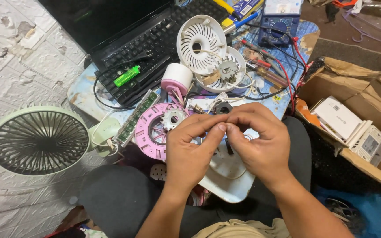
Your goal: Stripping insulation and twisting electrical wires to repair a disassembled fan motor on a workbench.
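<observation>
**Fingertips meet over a dismantled fan**

Both hands sit at the centre of the view, above the person's lap. The left hand (189, 147) and right hand (257, 141) curl inward so that thumbs and forefingers press together at the middle; whatever they pinch is too small and too covered to make out, so I cannot tell whether they grasp anything.

Directly beneath them lies a white plastic fan housing (225, 178), resting on the dark trousers. At 10 o'clock from the hands, touching the left knuckles in the view, is a round pink plastic fan shell (148, 132) with a small white toothed hub (173, 118) in it. Just beyond, at 11 o'clock, stands a white and pink cylinder (177, 79).

At 12 o'clock, on the blue worktop (82, 90), two white slotted round grilles (201, 37) lean together. A black laptop keyboard (148, 48) carrying a green lighter (127, 76) lies at 11 o'clock. A pale green desk fan (38, 140) stands at 9 o'clock, and an open cardboard box (375, 88) at 3 o'clock.
</observation>
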